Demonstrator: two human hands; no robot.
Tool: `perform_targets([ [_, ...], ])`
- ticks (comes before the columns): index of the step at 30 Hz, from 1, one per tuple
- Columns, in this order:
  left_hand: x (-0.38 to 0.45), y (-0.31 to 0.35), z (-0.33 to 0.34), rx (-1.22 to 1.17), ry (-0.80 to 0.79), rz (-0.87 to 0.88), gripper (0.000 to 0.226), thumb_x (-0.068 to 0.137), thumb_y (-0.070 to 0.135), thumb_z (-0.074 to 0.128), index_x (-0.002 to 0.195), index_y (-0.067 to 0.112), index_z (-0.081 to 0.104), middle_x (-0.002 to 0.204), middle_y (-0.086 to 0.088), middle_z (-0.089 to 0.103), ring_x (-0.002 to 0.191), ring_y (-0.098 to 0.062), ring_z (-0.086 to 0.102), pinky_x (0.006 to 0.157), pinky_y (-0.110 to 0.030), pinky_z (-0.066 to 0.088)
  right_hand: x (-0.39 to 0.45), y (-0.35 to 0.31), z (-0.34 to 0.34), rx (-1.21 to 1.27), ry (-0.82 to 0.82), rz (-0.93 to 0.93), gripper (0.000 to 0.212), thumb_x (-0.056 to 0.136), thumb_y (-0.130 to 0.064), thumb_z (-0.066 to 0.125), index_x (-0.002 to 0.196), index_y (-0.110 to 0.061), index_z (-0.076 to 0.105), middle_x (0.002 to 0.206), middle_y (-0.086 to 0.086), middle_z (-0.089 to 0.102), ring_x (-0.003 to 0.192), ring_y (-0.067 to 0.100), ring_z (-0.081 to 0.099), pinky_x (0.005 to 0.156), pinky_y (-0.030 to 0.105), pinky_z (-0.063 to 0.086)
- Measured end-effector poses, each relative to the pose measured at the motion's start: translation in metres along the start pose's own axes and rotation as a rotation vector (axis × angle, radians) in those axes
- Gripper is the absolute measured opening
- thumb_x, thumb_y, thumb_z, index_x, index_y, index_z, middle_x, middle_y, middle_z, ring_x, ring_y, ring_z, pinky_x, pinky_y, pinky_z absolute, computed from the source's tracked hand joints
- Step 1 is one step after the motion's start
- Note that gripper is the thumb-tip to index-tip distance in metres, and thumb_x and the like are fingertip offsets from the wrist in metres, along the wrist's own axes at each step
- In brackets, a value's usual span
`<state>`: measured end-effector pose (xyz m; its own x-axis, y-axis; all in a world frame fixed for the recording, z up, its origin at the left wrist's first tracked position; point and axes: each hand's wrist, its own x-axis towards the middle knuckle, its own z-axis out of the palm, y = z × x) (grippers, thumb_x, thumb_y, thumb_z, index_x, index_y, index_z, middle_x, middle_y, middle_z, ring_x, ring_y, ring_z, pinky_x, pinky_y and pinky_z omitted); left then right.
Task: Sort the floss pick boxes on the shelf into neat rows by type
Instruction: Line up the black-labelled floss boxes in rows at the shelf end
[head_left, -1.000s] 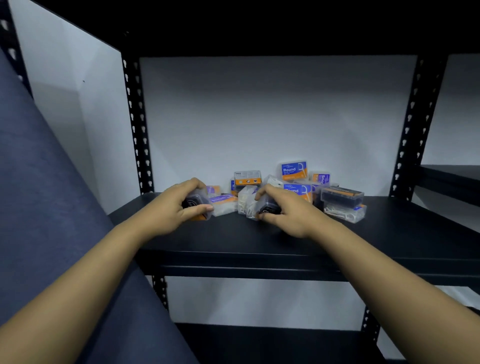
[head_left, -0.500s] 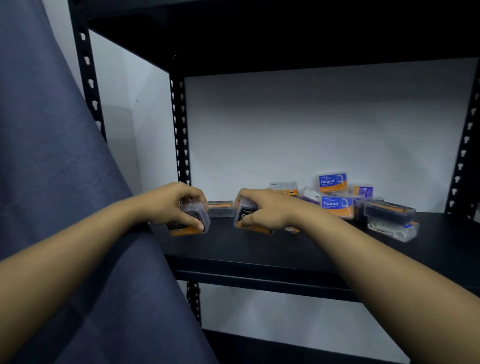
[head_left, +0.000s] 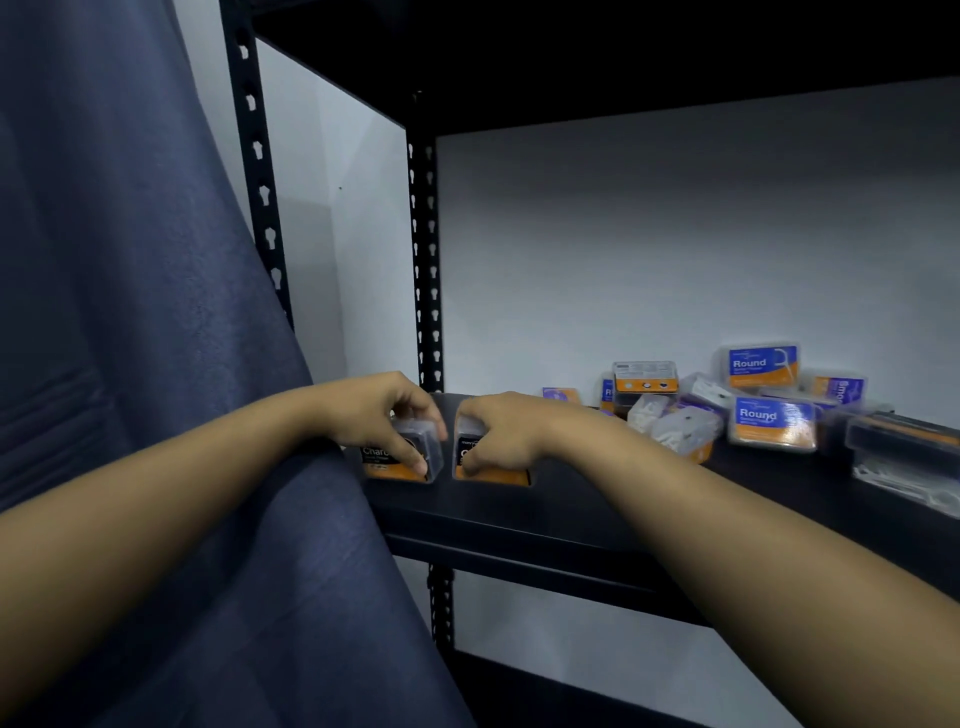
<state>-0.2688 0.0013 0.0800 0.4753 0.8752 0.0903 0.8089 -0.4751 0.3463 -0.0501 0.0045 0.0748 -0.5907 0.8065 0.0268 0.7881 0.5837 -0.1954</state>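
Head view: each hand's grip is closing on one charcoal box, left hand (head_left: 382, 415) on the left charcoal box (head_left: 400, 460), right hand (head_left: 501, 431) on the right charcoal box (head_left: 491, 462); right of them, a jumbled pile (head_left: 727, 410) is sitting on the black shelf (head_left: 597, 499), against a white wall (head_left: 675, 249).

We log: bare left hand (head_left: 376, 415) | bare right hand (head_left: 506, 434) | both forearms bare, no sleeves, rings or watch

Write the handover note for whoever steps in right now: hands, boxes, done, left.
Left hand: closed on a clear black-and-orange charcoal floss pick box at the far left of the black metal shelf.
Right hand: closed on a matching black-and-orange box right beside it.
Done: two charcoal boxes side by side near the front edge.
Left: the jumbled pile of blue-and-orange Round boxes and other boxes at right is unsorted.
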Motion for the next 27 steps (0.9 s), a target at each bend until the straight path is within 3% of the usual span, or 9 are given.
perform_targets([
  [4, -0.002, -0.010, -0.001, 0.022, -0.003, -0.044, 0.050, 0.066, 0.038, 0.094, 0.111, 0.039, 0.074, 0.106, 0.014, 0.076, 0.105, -0.014, 0.069, 0.097, -0.046, 0.055, 0.014, -0.005, 0.009, -0.059, -0.027, 0.006, 0.037, 0.082, -0.046, 0.072, 0.108, -0.033, 0.048, 0.114, -0.001, 0.057, 0.106, 0.024, 0.057, 0.092, 0.040, 0.052],
  [6, -0.004, -0.013, -0.003, 0.030, -0.019, -0.077, 0.050, 0.067, 0.032, 0.094, 0.112, 0.037, 0.074, 0.106, 0.015, 0.076, 0.104, -0.010, 0.070, 0.097, -0.043, 0.056, 0.018, -0.008, 0.011, -0.066, -0.022, 0.004, 0.044, 0.083, -0.046, 0.073, 0.118, -0.031, 0.052, 0.123, 0.001, 0.059, 0.108, 0.024, 0.056, 0.094, 0.040, 0.052],
  [9, -0.006, -0.011, -0.006, 0.095, -0.058, -0.111, 0.051, 0.070, 0.027, 0.093, 0.117, 0.033, 0.072, 0.110, 0.016, 0.074, 0.107, -0.010, 0.068, 0.098, -0.038, 0.056, 0.022, -0.012, 0.011, -0.059, -0.024, -0.005, 0.054, 0.084, -0.043, 0.073, 0.131, -0.025, 0.053, 0.127, 0.004, 0.059, 0.111, 0.026, 0.058, 0.090, 0.037, 0.052],
  [15, -0.007, -0.010, -0.014, 0.147, -0.063, -0.099, 0.045, 0.077, 0.027, 0.088, 0.118, 0.031, 0.072, 0.111, 0.013, 0.074, 0.105, -0.012, 0.068, 0.090, -0.029, 0.057, 0.025, -0.018, 0.009, -0.061, -0.038, 0.012, 0.052, 0.087, -0.042, 0.073, 0.132, -0.021, 0.055, 0.124, 0.005, 0.061, 0.106, 0.025, 0.059, 0.075, 0.032, 0.047],
  [18, -0.005, -0.010, -0.015, 0.153, -0.070, -0.112, 0.043, 0.078, 0.026, 0.087, 0.118, 0.029, 0.073, 0.110, 0.010, 0.075, 0.104, -0.014, 0.069, 0.079, -0.018, 0.053, 0.023, -0.022, 0.005, -0.064, -0.063, 0.056, 0.057, 0.087, -0.044, 0.074, 0.135, -0.019, 0.054, 0.124, 0.006, 0.061, 0.102, 0.027, 0.065, 0.070, 0.036, 0.057],
  [21, -0.003, -0.012, -0.014, 0.143, -0.066, -0.118, 0.043, 0.077, 0.027, 0.088, 0.117, 0.028, 0.074, 0.108, 0.009, 0.075, 0.102, -0.017, 0.069, 0.080, -0.020, 0.053, 0.020, -0.024, 0.003, -0.025, -0.101, 0.102, 0.063, 0.087, -0.043, 0.075, 0.139, -0.019, 0.050, 0.123, 0.008, 0.059, 0.093, 0.033, 0.072, 0.072, 0.048, 0.065],
  [27, 0.000, -0.014, -0.014, 0.122, -0.082, -0.110, 0.041, 0.077, 0.027, 0.088, 0.116, 0.028, 0.074, 0.104, 0.009, 0.077, 0.098, -0.019, 0.071, 0.083, -0.024, 0.055, 0.019, -0.026, 0.004, -0.006, -0.113, 0.130, 0.065, 0.086, -0.045, 0.076, 0.140, -0.019, 0.049, 0.122, 0.009, 0.059, 0.090, 0.034, 0.072, 0.070, 0.048, 0.065],
])
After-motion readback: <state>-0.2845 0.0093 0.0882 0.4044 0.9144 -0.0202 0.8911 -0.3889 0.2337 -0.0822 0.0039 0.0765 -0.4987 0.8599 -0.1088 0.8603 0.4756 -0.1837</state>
